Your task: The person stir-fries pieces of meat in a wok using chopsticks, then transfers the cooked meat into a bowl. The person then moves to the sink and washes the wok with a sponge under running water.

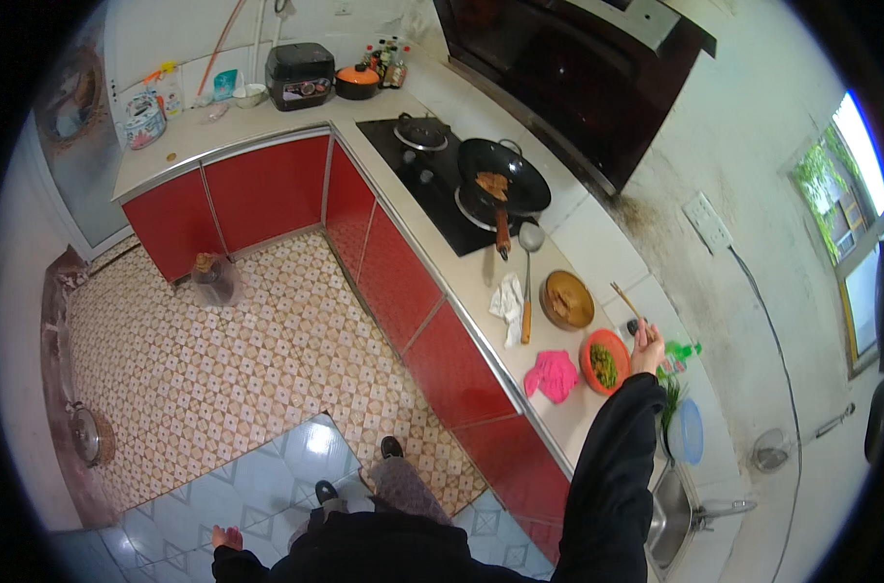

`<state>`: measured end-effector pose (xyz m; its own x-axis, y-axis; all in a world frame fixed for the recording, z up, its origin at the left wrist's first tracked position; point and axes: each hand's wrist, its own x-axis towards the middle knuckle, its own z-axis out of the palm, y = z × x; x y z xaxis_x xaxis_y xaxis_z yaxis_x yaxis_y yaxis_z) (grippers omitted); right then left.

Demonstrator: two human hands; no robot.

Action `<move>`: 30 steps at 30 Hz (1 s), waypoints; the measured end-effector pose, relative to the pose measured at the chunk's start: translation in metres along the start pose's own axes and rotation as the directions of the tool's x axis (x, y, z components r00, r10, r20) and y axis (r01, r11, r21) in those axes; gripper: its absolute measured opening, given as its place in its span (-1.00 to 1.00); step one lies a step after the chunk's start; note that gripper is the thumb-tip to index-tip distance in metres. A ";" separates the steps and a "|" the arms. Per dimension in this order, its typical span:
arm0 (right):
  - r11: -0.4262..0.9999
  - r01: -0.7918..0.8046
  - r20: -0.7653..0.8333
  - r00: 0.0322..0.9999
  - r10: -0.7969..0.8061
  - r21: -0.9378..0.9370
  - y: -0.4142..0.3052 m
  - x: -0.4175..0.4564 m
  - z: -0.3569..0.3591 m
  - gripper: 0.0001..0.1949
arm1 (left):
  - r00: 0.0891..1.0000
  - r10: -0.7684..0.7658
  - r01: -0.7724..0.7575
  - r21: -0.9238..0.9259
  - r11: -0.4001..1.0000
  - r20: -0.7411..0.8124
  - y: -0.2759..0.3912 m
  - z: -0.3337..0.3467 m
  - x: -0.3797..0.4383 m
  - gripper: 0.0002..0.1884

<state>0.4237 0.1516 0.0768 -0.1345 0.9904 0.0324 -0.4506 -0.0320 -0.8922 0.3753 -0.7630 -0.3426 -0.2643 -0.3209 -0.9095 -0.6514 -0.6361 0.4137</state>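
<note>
My right hand grips a pair of wooden chopsticks, tips pointing away from me over the back of the counter. Just beside that hand is an orange-red bowl of chopped green vegetables. Farther along stands a brown bowl with pieces of food that look like meat. Sliced food lies in a black wok on the gas hob. Down by my side, my left hand hangs with loosely spread fingers, nothing visible in it.
A wood-handled ladle, a white tissue and a pink cloth lie on the counter. Green detergent bottle, blue plastic container and sink are at right. A dark range hood overhangs. A wrapped jar stands on the floor.
</note>
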 end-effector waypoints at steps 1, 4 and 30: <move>1.000 0.000 -0.001 1.000 0.000 -0.012 0.002 0.012 0.004 -0.70 | 0.998 0.000 0.003 -0.053 0.999 0.058 -0.007 0.021 -0.004 -0.33; 1.000 -0.025 0.058 0.998 0.025 -0.010 0.025 0.052 0.041 -0.74 | 1.000 0.004 -0.005 -0.079 0.997 -0.010 -0.016 0.075 -0.013 -0.31; 0.317 0.880 0.931 0.299 0.211 -0.354 0.266 0.223 0.351 -0.72 | 0.925 -0.136 -0.073 -0.517 0.853 -0.354 -0.264 0.196 -0.155 -0.29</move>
<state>-0.0358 0.3170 0.0045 -0.9568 0.1636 0.2403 0.0514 0.9089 -0.4139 0.4486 -0.4073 -0.3191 0.0959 -0.4589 -0.8833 -0.1681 -0.8821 0.4400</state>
